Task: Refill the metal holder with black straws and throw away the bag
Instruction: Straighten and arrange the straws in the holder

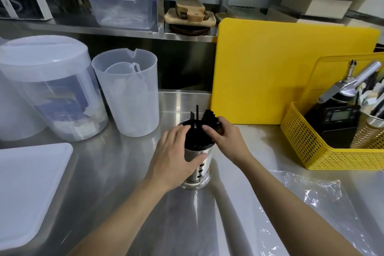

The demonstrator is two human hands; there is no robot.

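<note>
A round metal holder with slots in its side stands upright on the steel counter, in the middle of the view. Black straws fill it, and a few tips stick up above the rim. My left hand wraps around the holder's left side, thumb across its front. My right hand grips a bunch of the black straws at the holder's right rim. A clear plastic bag lies flat and crumpled on the counter at the lower right, under my right forearm.
A yellow cutting board leans behind the holder. A yellow basket with tools and a scale stands at the right. Two clear plastic containers stand at the left, a white tray at the lower left.
</note>
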